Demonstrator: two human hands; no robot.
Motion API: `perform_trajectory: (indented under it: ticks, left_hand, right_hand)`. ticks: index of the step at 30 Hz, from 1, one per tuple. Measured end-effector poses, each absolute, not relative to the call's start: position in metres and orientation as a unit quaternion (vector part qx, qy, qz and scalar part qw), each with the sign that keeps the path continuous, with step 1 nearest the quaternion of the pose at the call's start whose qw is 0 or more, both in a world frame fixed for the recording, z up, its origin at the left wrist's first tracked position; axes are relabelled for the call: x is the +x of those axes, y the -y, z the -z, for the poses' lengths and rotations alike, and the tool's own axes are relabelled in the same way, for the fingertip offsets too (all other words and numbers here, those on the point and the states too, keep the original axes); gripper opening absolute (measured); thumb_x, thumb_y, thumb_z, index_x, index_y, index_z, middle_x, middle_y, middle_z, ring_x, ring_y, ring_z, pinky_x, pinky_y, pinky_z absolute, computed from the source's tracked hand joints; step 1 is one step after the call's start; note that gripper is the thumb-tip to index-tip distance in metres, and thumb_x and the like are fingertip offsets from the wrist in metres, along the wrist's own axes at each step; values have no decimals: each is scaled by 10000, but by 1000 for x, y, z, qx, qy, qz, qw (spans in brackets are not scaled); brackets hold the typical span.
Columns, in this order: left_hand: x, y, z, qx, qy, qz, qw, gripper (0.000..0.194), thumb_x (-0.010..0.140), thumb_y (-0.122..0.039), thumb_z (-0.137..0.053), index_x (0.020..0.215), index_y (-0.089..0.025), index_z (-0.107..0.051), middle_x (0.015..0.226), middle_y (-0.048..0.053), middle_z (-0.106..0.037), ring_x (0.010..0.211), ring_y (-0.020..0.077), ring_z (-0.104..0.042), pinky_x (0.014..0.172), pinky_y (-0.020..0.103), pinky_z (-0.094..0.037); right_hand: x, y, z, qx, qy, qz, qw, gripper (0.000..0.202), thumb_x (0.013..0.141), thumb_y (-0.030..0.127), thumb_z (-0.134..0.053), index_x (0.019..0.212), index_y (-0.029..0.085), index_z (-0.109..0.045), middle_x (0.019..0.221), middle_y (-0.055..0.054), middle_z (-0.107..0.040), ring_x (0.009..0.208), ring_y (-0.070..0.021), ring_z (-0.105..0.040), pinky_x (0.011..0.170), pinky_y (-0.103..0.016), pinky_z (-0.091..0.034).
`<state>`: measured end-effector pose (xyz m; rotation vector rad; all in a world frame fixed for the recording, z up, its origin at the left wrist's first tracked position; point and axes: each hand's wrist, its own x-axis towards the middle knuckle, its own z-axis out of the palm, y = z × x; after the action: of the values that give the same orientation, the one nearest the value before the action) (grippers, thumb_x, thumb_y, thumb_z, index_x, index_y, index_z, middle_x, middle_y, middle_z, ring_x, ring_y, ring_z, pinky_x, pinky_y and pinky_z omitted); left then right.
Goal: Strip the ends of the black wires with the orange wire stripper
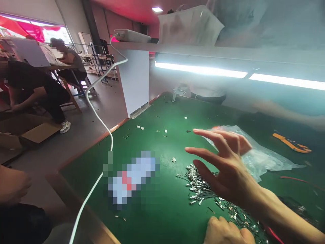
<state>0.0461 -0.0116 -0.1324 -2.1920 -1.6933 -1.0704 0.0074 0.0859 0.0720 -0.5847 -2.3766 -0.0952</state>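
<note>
Right hand (223, 166) spread, hovering just above metal terminal pile (203, 189); pile running down-right toward curled left hand (225, 232).

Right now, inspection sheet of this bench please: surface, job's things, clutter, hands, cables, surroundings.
Surface: green mat with a wooden edge, lit by a strip light overhead.
Job's things: pile of small metal terminals under the open hand; clear plastic bag behind it.
Clutter: small white bits scattered on the mat; orange tool at far right; a blurred-out item lies mid-mat.
Hands: right hand open, fingers spread, above the terminals; left hand closed at the bottom edge by the pile, contents cannot be told.
Cables: white cable runs from the shelf past the bench edge; red wire at right.
Surroundings: other people seated at tables at left; cardboard box on the floor.
</note>
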Motion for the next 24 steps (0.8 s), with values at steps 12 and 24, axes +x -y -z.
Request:
perform_trajectory:
  ticks: [12, 24]
  left_hand:
    - [-6, 1, 51, -733, 547, 403, -45, 164, 786, -175, -773, 701, -172, -634, 640, 22, -715, 554, 177, -661, 493, 354, -258]
    - [41, -22, 2, -567, 597, 405, -397, 263, 875, -291, -750, 629, -210, -703, 735, -20, -659, 765, 151, -579, 691, 268, -424]
  right_hand:
    - [178, -67, -13, -486, 796, 59, 355, 249, 995, 403, -483, 1023, 266, -690, 1100, -156, -736, 1066, -411, -638, 969, -662, -383]
    - [197, -20, 44, -539, 418, -603, 414, 430, 821, 613, -718, 1124, 309, -743, 1165, -68, -784, 1020, -321, -737, 787, -374, -631]
